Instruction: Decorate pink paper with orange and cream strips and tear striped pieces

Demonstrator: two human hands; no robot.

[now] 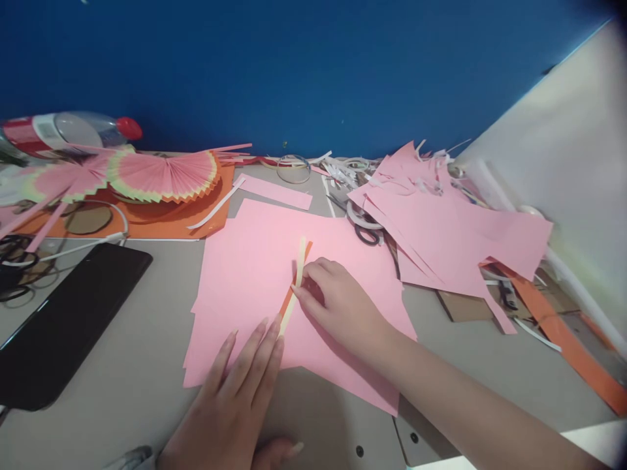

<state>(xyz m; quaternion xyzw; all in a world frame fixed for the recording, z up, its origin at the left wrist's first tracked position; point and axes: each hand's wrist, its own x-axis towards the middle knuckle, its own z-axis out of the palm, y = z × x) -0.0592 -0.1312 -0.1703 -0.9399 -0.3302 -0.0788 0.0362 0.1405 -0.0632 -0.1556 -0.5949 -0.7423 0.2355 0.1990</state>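
Pink paper sheets lie stacked in front of me. On them are a pale yellow paper strip and an orange paper strip, one partly over the other and both slanting up to the right. My left hand lies flat with fingers stretched out, its fingertips resting on the lower ends of the strips. Thumb and forefinger of my right hand pinch the yellow strip near its upper part. Whether the orange strip is also in that pinch I cannot make out.
A black phone lies at left, below a pleated pink paper fan and a plastic bottle. At right, scissors are partly under pink paper pieces, near an orange strip. A blue wall stands behind.
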